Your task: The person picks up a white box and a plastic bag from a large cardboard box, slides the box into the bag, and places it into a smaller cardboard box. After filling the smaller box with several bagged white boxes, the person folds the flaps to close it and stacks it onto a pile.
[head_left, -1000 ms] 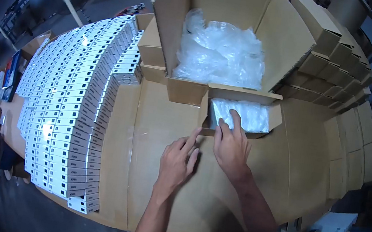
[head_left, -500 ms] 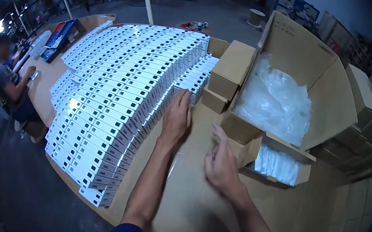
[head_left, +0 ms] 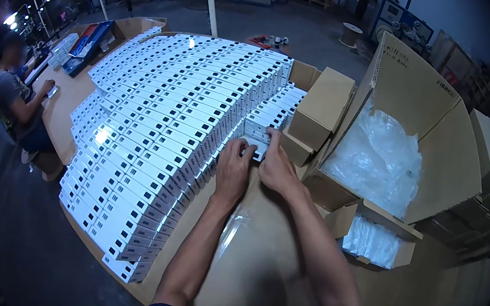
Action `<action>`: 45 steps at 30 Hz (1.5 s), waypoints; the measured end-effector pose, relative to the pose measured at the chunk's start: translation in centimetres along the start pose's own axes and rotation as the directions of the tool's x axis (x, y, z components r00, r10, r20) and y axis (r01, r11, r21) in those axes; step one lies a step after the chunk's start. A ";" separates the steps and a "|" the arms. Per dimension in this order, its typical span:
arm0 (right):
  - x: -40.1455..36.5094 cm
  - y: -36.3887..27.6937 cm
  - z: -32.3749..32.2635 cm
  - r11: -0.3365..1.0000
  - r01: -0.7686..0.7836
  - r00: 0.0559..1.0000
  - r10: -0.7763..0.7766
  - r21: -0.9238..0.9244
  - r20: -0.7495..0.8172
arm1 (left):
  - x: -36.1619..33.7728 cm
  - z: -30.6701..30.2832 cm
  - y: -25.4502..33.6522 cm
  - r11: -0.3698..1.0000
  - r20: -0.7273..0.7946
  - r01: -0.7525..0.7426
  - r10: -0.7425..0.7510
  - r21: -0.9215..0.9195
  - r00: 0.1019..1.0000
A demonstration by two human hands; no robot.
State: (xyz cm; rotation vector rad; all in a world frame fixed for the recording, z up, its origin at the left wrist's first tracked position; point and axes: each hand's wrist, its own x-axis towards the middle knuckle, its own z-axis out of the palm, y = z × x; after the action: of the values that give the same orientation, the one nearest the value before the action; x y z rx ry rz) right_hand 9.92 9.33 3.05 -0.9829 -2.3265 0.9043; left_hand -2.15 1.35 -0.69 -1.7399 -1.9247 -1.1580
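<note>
Both my hands are at the near end of the lower rows of small white boxes. A white box [head_left: 257,132] lies between them, partly covered by my fingers. My left hand [head_left: 232,171] is closed at its near left side, with bent fingers and the thumb against it. On the right, my right hand [head_left: 278,166] pinches the box's end with thumb and forefinger. Long stacked rows of white boxes [head_left: 156,123], each marked with a dark square, fill the table to the left of my hands.
Brown cartons [head_left: 324,104] stand just beyond my right hand. A large open carton [head_left: 453,149] holds clear plastic bags [head_left: 378,149]; a smaller open box [head_left: 408,252] in front holds flat clear packets [head_left: 371,241]. A co-worker [head_left: 17,95] sits at the table's far left.
My right hand has moved up and left from beside the cartons to the white box. My left hand has shifted slightly down, its fingers now bent at the box. The view has shifted a little.
</note>
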 end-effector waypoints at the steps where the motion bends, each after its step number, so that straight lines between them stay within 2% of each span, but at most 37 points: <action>1: -0.1 0.1 0.2 0.999 0.031 0.999 -0.031 0.014 -0.021 | -0.4 -0.2 0.0 1.000 -0.014 -0.012 0.012 0.006 1.000; 3: -0.9 -0.4 0.0 0.988 0.149 0.981 -0.144 0.027 -0.129 | -1.1 -1.3 0.9 1.000 -0.025 -0.003 0.003 0.000 1.000; 6: -5.7 -3.7 -2.2 0.977 0.109 0.970 -0.064 0.183 -0.236 | -2.2 -5.3 4.2 0.998 -0.093 0.033 -0.038 -0.053 0.995; 8: -9.5 -4.1 -2.4 0.943 0.092 0.972 -0.016 0.320 -0.233 | -3.7 -7.3 6.3 0.979 -0.096 0.099 -0.117 -0.178 0.989; 9: -11.5 -6.0 -5.0 0.886 -0.043 0.994 0.087 0.461 -0.074 | -4.3 -8.0 7.3 0.976 -0.109 0.058 -0.083 -0.209 0.991; 11: -14.4 -8.0 -7.9 0.703 -0.233 0.971 0.136 0.672 0.195 | -5.1 -9.9 9.8 0.968 -0.138 -0.032 -0.003 -0.249 0.990; 12: -15.5 -7.9 -8.6 0.605 -0.283 0.954 0.098 0.744 0.284 | -5.2 -10.9 11.5 0.961 -0.157 -0.084 0.043 -0.265 0.987; 13: -16.5 -7.9 -9.3 0.614 -0.148 0.985 0.024 0.775 0.169 | -5.2 -11.7 13.5 0.929 -0.129 -0.080 0.036 -0.362 0.991; 14: -16.9 -6.6 -8.9 0.734 0.146 0.989 -0.127 0.663 -0.077 | -4.7 -12.8 15.0 0.933 -0.067 -0.112 0.094 -0.343 0.993; 16: -18.4 -6.3 -11.9 0.721 0.162 0.986 -0.096 0.674 -0.135 | -3.2 -13.9 17.0 0.833 0.022 -0.090 0.121 -0.546 0.992; 17: -19.7 -7.0 -14.5 0.604 -0.046 0.998 0.060 0.796 0.012 | -2.4 -14.3 17.4 0.831 0.018 -0.119 0.153 -0.544 0.988; 18: -20.6 -6.3 -15.9 0.623 0.003 0.996 0.064 0.782 -0.055 | -1.3 -13.8 17.9 0.839 0.014 -0.170 0.207 -0.516 0.978; 20: -21.9 -6.1 -19.5 0.771 0.059 0.957 0.137 0.634 -0.256 | 1.7 -12.1 19.0 0.849 0.009 -0.268 0.305 -0.456 0.952; 21: -22.5 -5.9 -21.5 0.823 0.020 0.940 0.178 0.567 -0.292 | 3.9 -10.6 20.1 0.832 -0.011 -0.337 0.371 -0.441 0.929; 22: -22.5 -5.2 -22.4 0.843 0.084 0.880 0.188 0.532 -0.436 | 6.3 -8.8 21.3 0.808 -0.028 -0.406 0.436 -0.427 0.899; 24: -22.4 -4.7 -24.4 0.926 0.090 0.794 0.155 0.366 -0.588 | 10.5 -4.8 22.8 0.792 -0.015 -0.534 0.555 -0.295 0.832; 25: -22.4 -3.8 -25.5 0.963 0.059 0.793 0.114 0.262 -0.598 | 12.3 -2.4 22.7 0.775 0.050 -0.593 0.616 -0.219 0.786; 27: -22.0 -2.9 -26.5 0.975 0.102 0.766 0.051 0.199 -0.640 | 14.6 1.6 22.0 0.711 0.214 -0.699 0.697 -0.080 0.684; 30: -20.6 -1.3 -27.3 0.992 0.087 0.726 -0.001 0.091 -0.687 | 17.2 3.9 22.9 0.876 0.503 -0.480 0.439 -0.053 0.745; 31: -19.9 -0.6 -27.5 0.997 0.075 0.710 -0.032 0.031 -0.704 | 17.6 3.8 23.2 0.887 0.351 -0.439 0.460 -0.142 0.815; 34: -17.8 1.3 -27.8 0.997 0.028 0.639 -0.072 -0.071 -0.766 | 19.8 2.9 24.5 0.852 0.098 -0.342 0.410 -0.396 0.907; 36: -16.2 1.7 -28.2 0.996 0.022 0.583 -0.080 -0.083 -0.808 | 19.9 1.1 25.9 0.829 0.025 -0.310 0.363 -0.465 0.932; 37: -15.5 1.4 -28.2 0.981 0.072 0.612 0.097 0.178 -0.785 | 19.6 0.3 26.3 0.825 -0.010 -0.318 0.355 -0.467 0.935; 40: -15.0 0.1 -28.7 0.999 -0.035 0.592 0.011 -0.012 -0.806 | 18.4 -1.9 27.7 0.817 -0.051 -0.296 0.313 -0.494 0.948; 41: -14.4 0.5 -28.4 0.998 -0.007 0.545 -0.052 -0.067 -0.837 | 17.7 -2.4 27.9 0.804 -0.056 -0.265 0.280 -0.532 0.958; 43: -13.8 0.9 -28.2 0.973 0.096 0.611 0.110 0.211 -0.784 | 16.3 -3.7 28.4 0.782 -0.020 -0.158 0.182 -0.603 0.983; 44: -13.4 1.0 -28.2 0.928 0.141 0.649 0.176 0.344 -0.740 | 16.3 -3.8 28.3 0.788 -0.038 -0.150 0.159 -0.597 0.987; 45: -13.0 1.0 -27.9 0.936 0.167 0.618 0.146 0.311 -0.773 | 16.3 -3.2 27.9 0.794 -0.054 -0.139 0.133 -0.591 0.990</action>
State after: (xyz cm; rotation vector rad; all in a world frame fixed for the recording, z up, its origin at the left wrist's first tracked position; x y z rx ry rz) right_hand 36.01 11.01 19.34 -0.9420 -1.3442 0.6474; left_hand 19.28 8.68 22.58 -2.1145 -1.4735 -1.8503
